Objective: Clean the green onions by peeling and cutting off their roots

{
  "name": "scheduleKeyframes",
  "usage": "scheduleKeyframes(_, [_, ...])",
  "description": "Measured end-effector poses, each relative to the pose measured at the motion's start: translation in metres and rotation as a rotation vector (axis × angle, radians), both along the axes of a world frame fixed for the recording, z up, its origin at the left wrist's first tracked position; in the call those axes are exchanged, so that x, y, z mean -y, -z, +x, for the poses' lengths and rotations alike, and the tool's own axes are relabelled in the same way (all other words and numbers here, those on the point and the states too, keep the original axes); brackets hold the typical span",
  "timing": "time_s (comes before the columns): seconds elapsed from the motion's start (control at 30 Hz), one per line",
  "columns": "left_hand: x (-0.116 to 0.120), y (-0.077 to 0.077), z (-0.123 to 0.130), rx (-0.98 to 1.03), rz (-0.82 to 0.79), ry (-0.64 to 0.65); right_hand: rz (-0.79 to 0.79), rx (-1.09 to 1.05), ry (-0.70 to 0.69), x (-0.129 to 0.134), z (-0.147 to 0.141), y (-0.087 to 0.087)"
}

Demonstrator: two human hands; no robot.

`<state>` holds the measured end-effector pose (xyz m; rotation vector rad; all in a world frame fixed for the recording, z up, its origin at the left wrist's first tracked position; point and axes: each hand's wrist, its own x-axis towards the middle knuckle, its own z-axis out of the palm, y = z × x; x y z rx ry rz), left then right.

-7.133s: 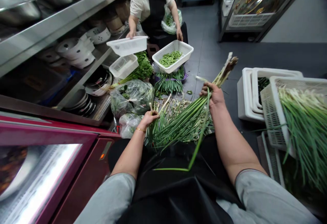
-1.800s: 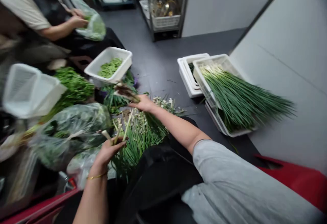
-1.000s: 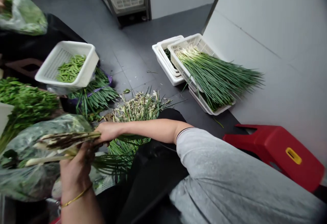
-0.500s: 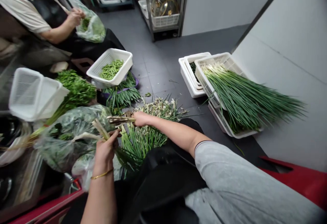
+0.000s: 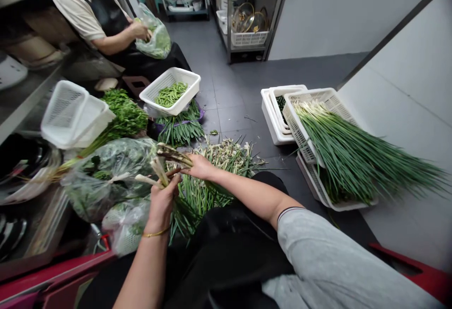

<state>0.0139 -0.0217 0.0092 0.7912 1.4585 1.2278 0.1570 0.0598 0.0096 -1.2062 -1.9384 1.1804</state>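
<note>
Grasping a few scallions (image 5: 159, 171) near their white ends, the left hand (image 5: 163, 201) is pointing the stalks up and away from the body, while green leaves are hanging beneath it. The right hand (image 5: 199, 167) is clenching its grip around a bunch of brown-ended scallions (image 5: 173, 154), whose root ends are pointing left, just above the other stalks; whether the two hands are touching, one cannot tell. A gold bracelet (image 5: 156, 233) is circling the left wrist. Below and beyond the right forearm, loose scallions (image 5: 203, 194) and a heap of withered trimmings (image 5: 229, 153) are lying on the tiled floor (image 5: 231, 114). To the left, a clear plastic bag of greens (image 5: 109, 179) is resting beside a smaller bag (image 5: 127, 224), with leafy green stalks (image 5: 123, 114) and white plastic baskets (image 5: 63, 116) lying behind. Farther forward, a white basket (image 5: 193, 84) is holding green pods (image 5: 171, 94) above a bundle of dark green leaves (image 5: 181, 129). On the right, a tilted white crate (image 5: 334, 96) is bearing long scallions (image 5: 356, 144), their tops spilling toward the wall. At the upper left, a co-worker's hand (image 5: 140, 30) is dipping into a bag of greens (image 5: 158, 41).
</note>
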Motion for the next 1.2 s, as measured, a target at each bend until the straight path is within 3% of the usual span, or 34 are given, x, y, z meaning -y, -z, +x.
scheduleKeyframes(0.2, [0.001, 0.014, 0.033, -0.442, 0.067, 0.120, -0.189, -0.480, 0.378, -0.013, -0.007, 0.008])
scheduleKeyframes(0.3, [-0.003, 0.024, 0.037, -0.518, 0.102, 0.183, -0.267, -0.538, 0.458, -0.016, -0.009, 0.013])
scheduleKeyframes(0.4, [-0.006, 0.024, 0.030, -0.367, 0.053, 0.211, -0.276, -0.475, 0.430, -0.016, -0.003, 0.015])
scheduleKeyframes(0.57, [-0.004, 0.006, 0.021, -0.016, -0.026, 0.115, -0.208, -0.470, 0.321, -0.019, 0.011, 0.007])
scheduleKeyframes(0.73, [0.000, -0.002, 0.015, 0.010, 0.019, 0.101, -0.398, -0.551, 0.004, -0.018, 0.016, -0.005])
scheduleKeyframes(0.8, [0.003, -0.001, 0.013, 0.033, 0.024, 0.098, -0.415, -0.526, -0.052, -0.013, 0.017, -0.010])
scheduleKeyframes(1.03, [0.000, -0.004, 0.005, 0.193, -0.026, 0.083, -0.395, -0.472, -0.035, -0.007, 0.012, -0.015])
scheduleKeyframes(1.2, [-0.014, -0.012, -0.017, 0.100, -0.012, -0.023, -0.295, -0.504, 0.247, -0.033, 0.024, -0.015])
